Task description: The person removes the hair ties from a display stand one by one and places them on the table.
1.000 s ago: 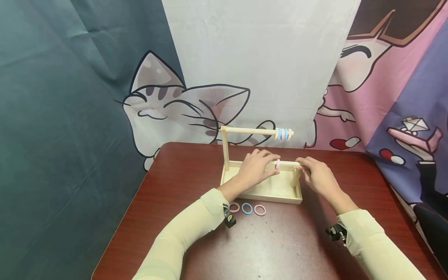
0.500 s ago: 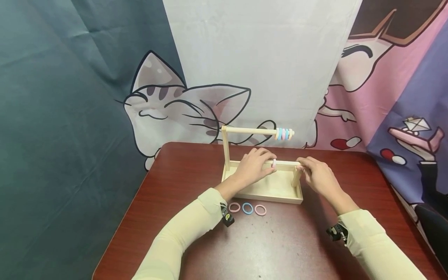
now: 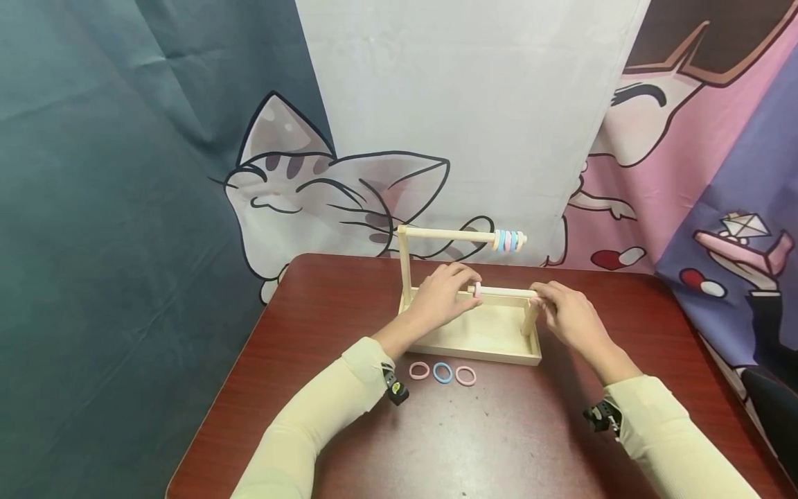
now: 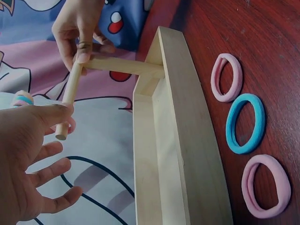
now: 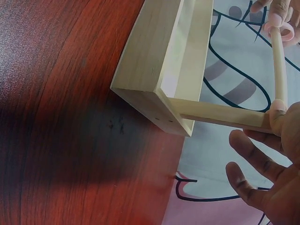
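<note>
My left hand (image 3: 441, 294) pinches a pink hair tie (image 3: 477, 290) between thumb and index finger. The tie loops around the lower rod (image 3: 508, 292) of a wooden stand, close to the rod's free left end. At the opposite end, my right hand (image 3: 569, 312) holds the corner where the rod meets its short post (image 5: 220, 115), thumb and fingertips on it. Several pastel hair ties (image 3: 509, 241) sit bunched at the right end of the upper rod (image 3: 449, 234). In the left wrist view the remaining left fingers are spread apart.
In front of the stand's tray (image 3: 474, 350), a pink hair tie (image 3: 419, 371), a blue one (image 3: 442, 373) and another pink one (image 3: 465, 375) lie in a row on the brown table (image 3: 474, 443). A printed curtain (image 3: 374, 104) hangs behind the table.
My left hand has slid the pink hair tie leftward along the lower rod to near its free end. My right hand stays at the post corner.
</note>
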Motion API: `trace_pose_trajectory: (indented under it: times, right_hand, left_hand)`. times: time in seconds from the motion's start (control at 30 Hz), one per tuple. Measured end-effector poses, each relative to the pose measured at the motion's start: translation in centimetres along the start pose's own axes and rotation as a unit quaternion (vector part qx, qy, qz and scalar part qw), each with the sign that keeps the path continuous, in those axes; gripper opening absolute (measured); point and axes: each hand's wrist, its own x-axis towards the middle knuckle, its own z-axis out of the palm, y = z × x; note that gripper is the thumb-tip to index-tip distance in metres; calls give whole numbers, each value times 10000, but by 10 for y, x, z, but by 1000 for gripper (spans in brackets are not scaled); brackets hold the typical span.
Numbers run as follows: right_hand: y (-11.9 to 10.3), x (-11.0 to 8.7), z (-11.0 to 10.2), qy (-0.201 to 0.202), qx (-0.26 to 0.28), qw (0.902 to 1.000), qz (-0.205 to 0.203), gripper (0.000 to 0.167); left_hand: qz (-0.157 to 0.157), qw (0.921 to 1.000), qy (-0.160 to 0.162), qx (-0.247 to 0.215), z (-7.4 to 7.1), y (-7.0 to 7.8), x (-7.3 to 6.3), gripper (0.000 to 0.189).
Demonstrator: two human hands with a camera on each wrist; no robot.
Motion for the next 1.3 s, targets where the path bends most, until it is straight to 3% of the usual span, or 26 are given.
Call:
trace_pose_trajectory:
  times: [0.33,0.73,1.0,1.3]
  right_hand:
    - [0,-1,0,-77,-1,10000,61,17]
    - [3,-1,1,-77,-2,10000,57,16]
    - [3,-2,1,-125,-6,9999,93,16]
    - [4,-1,1,-118,0,9999,81,17]
  left_hand:
    - [-102,9999,0,39,-6,-7,-7,34]
    - [-59,9995,-42,-299,-6,-16,-12,23]
    - [-79,9994,-332,-74,-5,-15,-21,34]
    - [103,9971,-625,419,-3,-14,-29,40]
